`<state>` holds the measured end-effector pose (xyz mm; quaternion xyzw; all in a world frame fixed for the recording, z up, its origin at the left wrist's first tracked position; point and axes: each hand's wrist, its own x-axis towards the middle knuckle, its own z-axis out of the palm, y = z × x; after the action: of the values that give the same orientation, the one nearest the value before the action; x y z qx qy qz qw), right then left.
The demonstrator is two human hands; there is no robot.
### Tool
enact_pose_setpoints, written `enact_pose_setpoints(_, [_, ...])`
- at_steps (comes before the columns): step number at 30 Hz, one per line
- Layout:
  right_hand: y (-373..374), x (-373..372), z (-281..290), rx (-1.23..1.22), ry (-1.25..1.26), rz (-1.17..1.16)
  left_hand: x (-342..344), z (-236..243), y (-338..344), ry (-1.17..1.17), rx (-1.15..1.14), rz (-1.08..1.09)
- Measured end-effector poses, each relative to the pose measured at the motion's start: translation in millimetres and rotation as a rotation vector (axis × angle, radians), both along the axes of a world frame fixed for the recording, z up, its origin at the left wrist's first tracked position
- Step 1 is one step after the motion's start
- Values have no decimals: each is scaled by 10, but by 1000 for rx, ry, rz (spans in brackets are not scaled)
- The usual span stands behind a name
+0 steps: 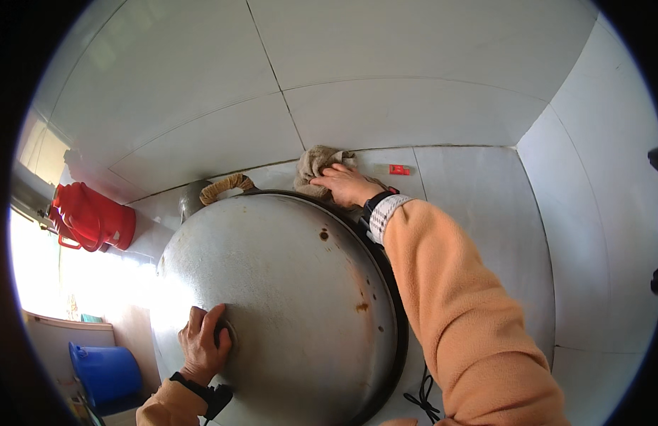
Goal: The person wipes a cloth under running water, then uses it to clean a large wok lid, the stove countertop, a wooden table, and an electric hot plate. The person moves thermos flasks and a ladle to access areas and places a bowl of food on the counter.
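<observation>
A large domed metal lid [272,270] with brown spots covers a dark-rimmed pan, whose wrapped handle [225,185] shows at the back. My left hand [204,339] grips the round knob at the lid's middle, fingers curled about it. Just behind the pan, my right hand [349,184] presses on a crumpled grey-brown cloth [319,157] on the tiled surface, fingers bent over it. A small red object [398,170] lies right of the cloth.
A red plastic bucket [98,220] stands left, beside a bright opening; a blue bucket [107,373] is lower left. A metal vessel [190,199] sits behind the pan. Tiled walls [428,50] enclose the back and right. A black cable [421,401] lies near my right sleeve.
</observation>
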<state>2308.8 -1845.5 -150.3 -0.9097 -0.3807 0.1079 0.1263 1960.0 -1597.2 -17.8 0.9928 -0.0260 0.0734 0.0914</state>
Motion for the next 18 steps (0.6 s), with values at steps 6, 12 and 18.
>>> enact_pose_setpoints(6, [-506,-341,-74,40,-68,-131,-13,-23,-7,-10,-17,-9])
enact_pose_setpoints(12, [-1805,-1698,18,151,16,-148,-7,-37,14,-16,-48,-26])
enact_pose_setpoints(18, [-3208,-4708,880,-439,944,143,-7,-125,14,-27,-87,2])
